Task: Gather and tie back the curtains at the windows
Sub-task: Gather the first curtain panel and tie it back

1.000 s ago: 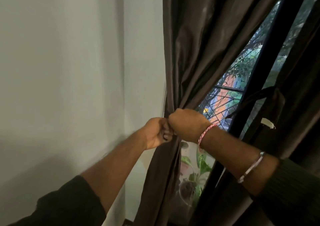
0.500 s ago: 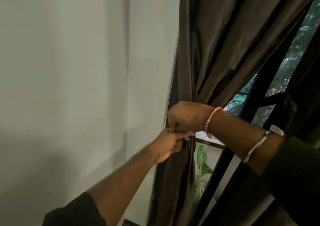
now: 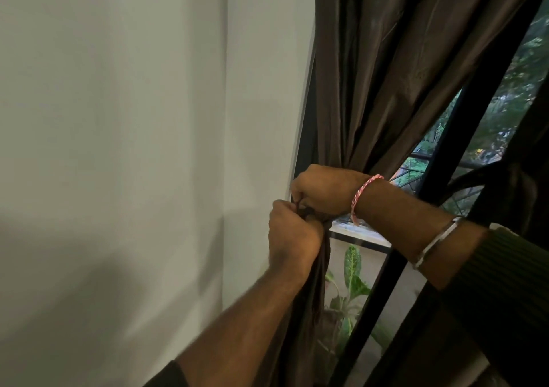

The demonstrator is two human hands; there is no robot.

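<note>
A dark brown curtain hangs beside the wall and is bunched into a narrow waist at mid height. My left hand grips the bunched cloth from below, its fingers curled round a dark strip, probably the tie-back. Just above it, my right hand reaches across and pinches the same dark strip at the waist. The two hands touch. Their fingers hide the strip's ends and any knot. Below the hands the curtain falls in a tight column.
A plain pale wall fills the left. A black window frame runs diagonally on the right, with a second dark curtain beyond it. A leafy plant and greenery show through the glass.
My left hand has shifted from under my right hand to just below it, gripping the gathered cloth. The view has swung, so the curtain sits further right.
</note>
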